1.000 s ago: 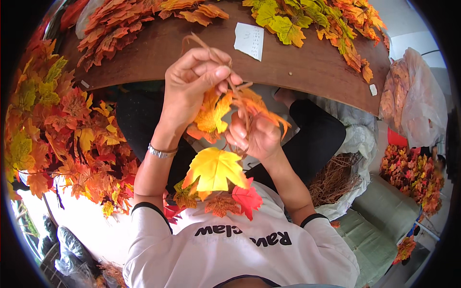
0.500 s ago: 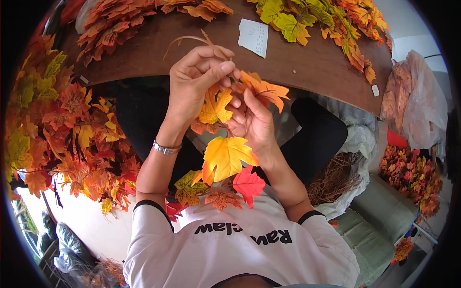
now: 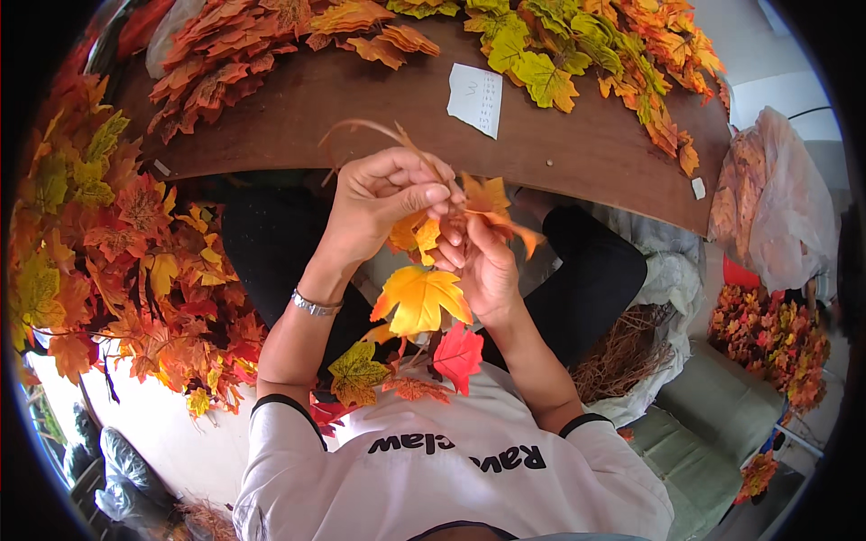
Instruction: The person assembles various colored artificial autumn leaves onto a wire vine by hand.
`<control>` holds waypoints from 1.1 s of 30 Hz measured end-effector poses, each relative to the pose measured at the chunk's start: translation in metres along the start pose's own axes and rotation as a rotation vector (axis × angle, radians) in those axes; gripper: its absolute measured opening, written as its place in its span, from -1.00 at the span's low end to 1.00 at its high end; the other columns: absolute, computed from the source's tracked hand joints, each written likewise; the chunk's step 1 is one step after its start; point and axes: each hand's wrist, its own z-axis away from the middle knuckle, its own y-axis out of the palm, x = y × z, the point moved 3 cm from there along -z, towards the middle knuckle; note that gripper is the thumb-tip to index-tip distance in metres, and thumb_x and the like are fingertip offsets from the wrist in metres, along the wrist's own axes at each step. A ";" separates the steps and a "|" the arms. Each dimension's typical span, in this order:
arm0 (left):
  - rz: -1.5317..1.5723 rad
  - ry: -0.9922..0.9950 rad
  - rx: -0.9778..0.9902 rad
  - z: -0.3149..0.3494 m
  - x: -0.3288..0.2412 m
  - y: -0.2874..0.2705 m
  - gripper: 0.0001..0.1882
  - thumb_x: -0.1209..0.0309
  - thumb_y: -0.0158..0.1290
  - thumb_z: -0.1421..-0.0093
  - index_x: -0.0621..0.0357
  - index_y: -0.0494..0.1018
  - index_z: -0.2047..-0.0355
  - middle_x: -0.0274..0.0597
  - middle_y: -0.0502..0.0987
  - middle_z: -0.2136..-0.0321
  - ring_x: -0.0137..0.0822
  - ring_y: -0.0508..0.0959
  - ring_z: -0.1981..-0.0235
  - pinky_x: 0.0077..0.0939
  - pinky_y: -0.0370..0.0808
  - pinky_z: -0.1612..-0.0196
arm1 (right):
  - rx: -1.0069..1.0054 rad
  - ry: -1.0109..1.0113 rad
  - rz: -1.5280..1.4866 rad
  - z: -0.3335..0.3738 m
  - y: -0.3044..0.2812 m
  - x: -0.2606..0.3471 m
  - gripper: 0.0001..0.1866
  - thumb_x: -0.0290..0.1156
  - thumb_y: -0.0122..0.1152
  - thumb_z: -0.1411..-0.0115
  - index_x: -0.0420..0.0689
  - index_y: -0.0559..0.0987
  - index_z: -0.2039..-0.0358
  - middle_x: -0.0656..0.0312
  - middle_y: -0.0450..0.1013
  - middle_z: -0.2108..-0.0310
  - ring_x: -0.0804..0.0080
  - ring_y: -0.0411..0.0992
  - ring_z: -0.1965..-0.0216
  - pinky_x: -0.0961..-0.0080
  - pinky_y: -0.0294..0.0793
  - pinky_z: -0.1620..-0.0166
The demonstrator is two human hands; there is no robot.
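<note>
Between my hands, over my lap, is an artificial autumn leaf branch. My left hand (image 3: 383,194) is closed, thumb and fingers pinching its brown stem (image 3: 410,144), whose thin end curves out beyond the knuckles. Just right of it, my right hand (image 3: 483,266) grips the same branch lower down, its thumb against an orange leaf (image 3: 510,225). Toward my chest hang a yellow-orange leaf (image 3: 420,299), a red leaf (image 3: 458,358), a green-yellow leaf (image 3: 357,372) and a rust-coloured leaf (image 3: 417,389). The exact spot where the fingertips meet is partly hidden.
Ahead is a brown table (image 3: 361,135) bearing piled orange leaves (image 3: 212,72), green-yellow leaves (image 3: 546,77) and a white paper (image 3: 474,99). Leafy branches (image 3: 135,261) crowd the left. At right are a sack of brown stems (image 3: 627,356), a plastic bag (image 3: 780,198) and a green seat (image 3: 713,397).
Both hands and the branch sit slightly lower in view, as does the table. The yellow-orange leaf has turned and dropped a little, and the orange leaf by my right thumb has tilted.
</note>
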 end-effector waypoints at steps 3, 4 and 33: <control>-0.055 0.040 -0.029 0.003 -0.003 -0.001 -0.94 0.64 0.03 -0.02 0.31 0.39 0.46 -0.12 0.47 0.39 -0.41 0.52 0.40 -0.65 0.46 0.33 | -0.022 0.105 -0.181 0.001 -0.001 -0.001 -0.74 -0.19 -0.05 -0.18 -0.12 0.41 0.27 0.36 0.28 0.53 0.62 0.15 0.60 0.66 0.15 0.44; -0.086 0.061 -0.046 0.004 -0.005 -0.003 -0.94 0.64 0.04 -0.01 0.31 0.39 0.47 -0.13 0.47 0.38 -0.41 0.52 0.39 -0.63 0.45 0.31 | -0.017 0.152 -0.185 0.002 -0.004 -0.004 -0.72 -0.18 -0.07 -0.19 -0.12 0.41 0.26 0.34 0.30 0.52 0.60 0.18 0.58 0.65 0.17 0.43; -0.033 -0.033 -0.065 0.015 -0.037 -0.020 -0.95 0.67 0.01 -0.03 0.38 0.36 0.47 -0.10 0.46 0.45 -0.34 0.52 0.48 -0.55 0.49 0.40 | -0.214 -0.493 1.479 -0.235 0.032 0.269 -0.78 -0.34 0.09 -0.07 -0.24 0.53 0.39 0.28 0.44 0.57 0.57 0.41 0.55 0.68 0.41 0.46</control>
